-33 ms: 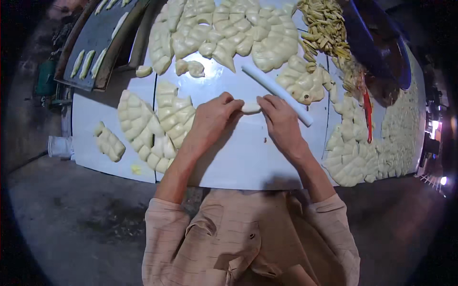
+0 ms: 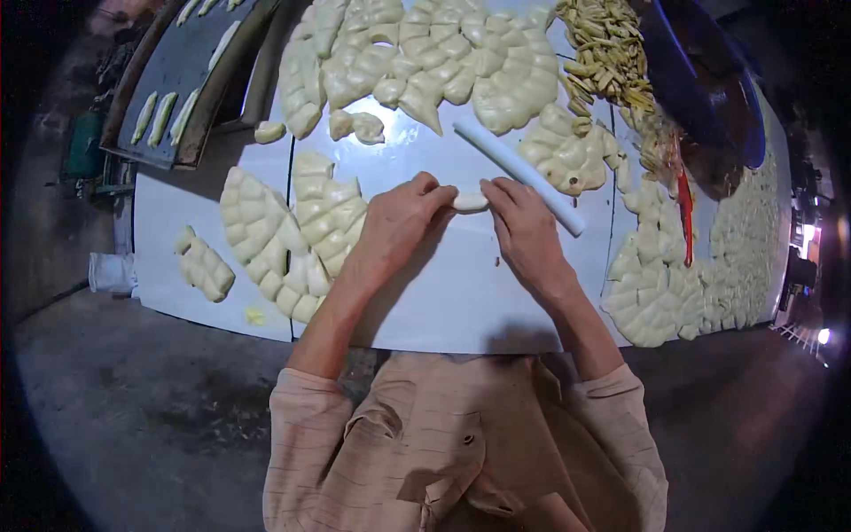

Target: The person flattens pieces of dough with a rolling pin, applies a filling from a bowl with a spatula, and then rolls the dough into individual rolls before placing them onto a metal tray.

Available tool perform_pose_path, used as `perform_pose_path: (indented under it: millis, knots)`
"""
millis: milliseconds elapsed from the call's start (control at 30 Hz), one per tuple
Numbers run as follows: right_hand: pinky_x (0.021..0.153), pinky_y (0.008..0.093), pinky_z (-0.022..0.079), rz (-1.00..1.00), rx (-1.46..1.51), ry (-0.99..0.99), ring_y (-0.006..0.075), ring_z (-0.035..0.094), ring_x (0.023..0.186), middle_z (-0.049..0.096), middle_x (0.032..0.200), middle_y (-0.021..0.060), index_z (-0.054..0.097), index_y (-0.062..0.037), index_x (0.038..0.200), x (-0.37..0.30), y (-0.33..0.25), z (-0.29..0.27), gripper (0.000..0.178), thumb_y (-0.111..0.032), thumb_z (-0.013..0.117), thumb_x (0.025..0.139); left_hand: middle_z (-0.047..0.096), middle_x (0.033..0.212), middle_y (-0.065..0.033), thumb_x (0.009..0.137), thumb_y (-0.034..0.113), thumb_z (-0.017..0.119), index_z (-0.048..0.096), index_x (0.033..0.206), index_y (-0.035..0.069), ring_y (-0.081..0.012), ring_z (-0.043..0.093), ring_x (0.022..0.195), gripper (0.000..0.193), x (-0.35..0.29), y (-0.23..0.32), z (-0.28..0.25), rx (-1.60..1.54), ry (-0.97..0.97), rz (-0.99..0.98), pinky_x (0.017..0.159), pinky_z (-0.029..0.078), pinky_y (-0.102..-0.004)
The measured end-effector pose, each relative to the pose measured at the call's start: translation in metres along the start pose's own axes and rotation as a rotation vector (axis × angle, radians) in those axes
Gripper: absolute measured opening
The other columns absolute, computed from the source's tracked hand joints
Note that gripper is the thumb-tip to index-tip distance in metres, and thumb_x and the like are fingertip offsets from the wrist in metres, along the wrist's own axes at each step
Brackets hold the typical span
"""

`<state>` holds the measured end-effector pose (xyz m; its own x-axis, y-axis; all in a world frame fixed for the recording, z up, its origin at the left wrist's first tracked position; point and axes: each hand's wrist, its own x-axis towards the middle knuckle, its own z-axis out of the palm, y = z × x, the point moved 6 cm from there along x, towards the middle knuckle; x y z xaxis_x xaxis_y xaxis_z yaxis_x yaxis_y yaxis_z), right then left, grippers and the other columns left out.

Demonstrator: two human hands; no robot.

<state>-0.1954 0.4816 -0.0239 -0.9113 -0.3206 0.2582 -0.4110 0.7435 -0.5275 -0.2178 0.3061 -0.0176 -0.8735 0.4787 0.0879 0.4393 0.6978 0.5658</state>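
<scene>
Both hands meet over the middle of the white table, pinching a short white roll of dough by its two ends. My left hand has thumb and fingers closed on the left end. Closed on the right end is my right hand, its fingertips partly hiding the dough. Just beyond the right hand a pale rolling pin lies slanted across the table. Scored dough pieces lie to the left of my left forearm.
A large spread of cut dough fills the far side. At far right are yellowish strips, a dark blue basin and a red-handled tool. More dough covers the right side. A dark tray holds thin dough strips at far left.
Almost nothing differs. The whole view has shifted very slightly, and the hands keep the same hold on the dough roll.
</scene>
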Motion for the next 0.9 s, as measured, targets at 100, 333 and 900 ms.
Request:
perform_pose_path:
  millis: [100, 333, 900]
  knots:
    - [0.09, 0.0441, 0.05, 0.033, 0.019, -0.006, 0.0341, 0.06, 0.101, 0.062, 0.116, 0.0136, 0.065, -0.0035, 0.121, 0.001, -0.013, -0.002, 0.032, -0.007, 0.068, 0.089, 0.064, 0.097, -0.0081, 0.089, 0.017, 0.07, 0.069, 0.107, 0.01, -0.0293, 0.068, 0.086, 0.019, 0.003, 0.0, -0.002, -0.072, 0.02, 0.01, 0.07, 0.056, -0.0418]
    - [0.092, 0.0436, 0.05, 0.162, 0.176, -0.048, 0.0343, 0.063, 0.103, 0.065, 0.108, 0.0168, 0.067, 0.0005, 0.112, 0.028, -0.017, -0.003, 0.024, -0.01, 0.068, 0.091, 0.064, 0.093, -0.0075, 0.088, 0.013, 0.069, 0.069, 0.105, 0.009, -0.0293, 0.068, 0.082, 0.018, 0.014, -0.012, -0.019, -0.059, -0.025, 0.051, 0.068, 0.055, -0.0414]
    - [0.084, 0.0458, 0.05, 0.015, -0.038, 0.06, 0.0338, 0.063, 0.1, 0.066, 0.109, 0.0152, 0.07, -0.0036, 0.112, 0.135, -0.065, 0.05, 0.035, -0.028, 0.071, 0.088, 0.067, 0.107, -0.0123, 0.091, 0.026, 0.071, 0.065, 0.121, 0.009, -0.0344, 0.069, 0.092, 0.035, 0.008, -0.116, -0.093, 0.105, 0.403, -0.294, 0.077, 0.055, -0.0443]
